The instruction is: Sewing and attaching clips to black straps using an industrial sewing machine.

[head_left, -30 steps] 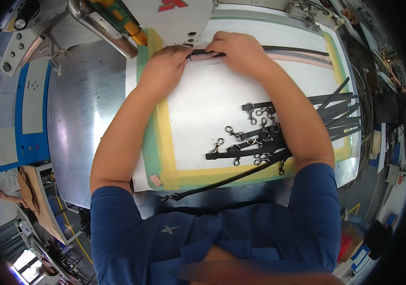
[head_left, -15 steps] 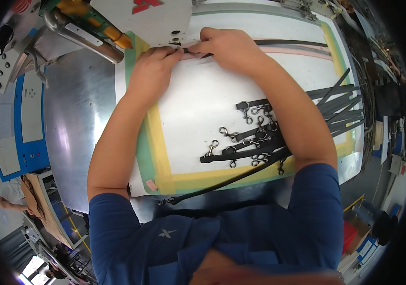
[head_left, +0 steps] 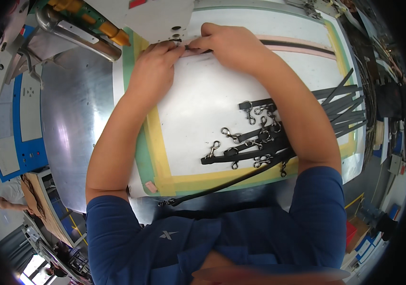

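My left hand (head_left: 157, 69) has its fingers curled at the left end of a black strap (head_left: 298, 46), just below the machine's white head (head_left: 157, 19). My right hand (head_left: 231, 50) pinches the same strap a little to the right, with finger and thumb close to the left hand's fingertips. The strap runs rightward within a pink guide strip (head_left: 317, 53). Under my right forearm lies a pile of black straps (head_left: 345, 114) with metal snap hooks (head_left: 264, 135), on a white board (head_left: 188, 95) edged in yellow and green tape.
A metal cylinder and yellow fitting (head_left: 115, 36) stand at the upper left, beside a steel table surface (head_left: 67, 118). A blue-and-white control panel (head_left: 27, 147) is at the left. A co-worker (head_left: 8, 199) in a light top bends over a wooden bench (head_left: 43, 204).
The strap right of my right hand now lies lower, between the pink strips rather than along their upper edge. Both hands and the machine appear higher in the picture; the hands remain close together.
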### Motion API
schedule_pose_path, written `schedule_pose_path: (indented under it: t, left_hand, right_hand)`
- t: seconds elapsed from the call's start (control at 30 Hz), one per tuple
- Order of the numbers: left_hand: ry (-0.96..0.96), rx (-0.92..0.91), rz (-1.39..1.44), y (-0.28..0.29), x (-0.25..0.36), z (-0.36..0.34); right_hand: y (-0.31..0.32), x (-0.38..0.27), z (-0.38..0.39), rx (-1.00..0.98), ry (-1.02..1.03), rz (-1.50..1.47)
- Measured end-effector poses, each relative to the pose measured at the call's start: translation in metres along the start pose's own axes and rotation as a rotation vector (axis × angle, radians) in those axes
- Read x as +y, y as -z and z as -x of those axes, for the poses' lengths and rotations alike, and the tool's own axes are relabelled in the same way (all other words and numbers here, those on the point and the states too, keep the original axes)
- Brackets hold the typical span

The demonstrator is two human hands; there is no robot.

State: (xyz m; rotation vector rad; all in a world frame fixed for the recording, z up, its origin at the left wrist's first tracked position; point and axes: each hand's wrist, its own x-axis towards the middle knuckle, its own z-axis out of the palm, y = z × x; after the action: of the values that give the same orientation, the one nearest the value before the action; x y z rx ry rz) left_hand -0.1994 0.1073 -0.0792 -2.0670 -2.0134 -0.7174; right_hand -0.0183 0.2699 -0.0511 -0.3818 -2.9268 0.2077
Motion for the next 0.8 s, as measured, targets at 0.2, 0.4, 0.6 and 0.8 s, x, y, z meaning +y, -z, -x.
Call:
schedule_pose_path:
  t: [0.2, 0.4, 0.6, 0.8]
  left_hand:
    - [0.042, -0.025, -0.058, -0.001, 0.005, 0.002]
    - [0.073, -0.102, -0.16, 0.002, 0.016, -0.002]
    - [0.079, -0.162, -0.232, 0.005, 0.016, 0.001]
    - [0.025, -0.115, -0.28, 0.006, 0.016, 0.001]
  right_hand:
    - [0.0, -0.006, 0.005, 0.117, 0.06, 0.134]
    - [0.007, -0.005, -0.007, 0.102, -0.221, -0.01]
    - [0.012, -0.01, -0.045, -0.117, -0.329, -0.114]
    - [0.007, 0.003, -0.039, -0.091, -0.399, -0.203]
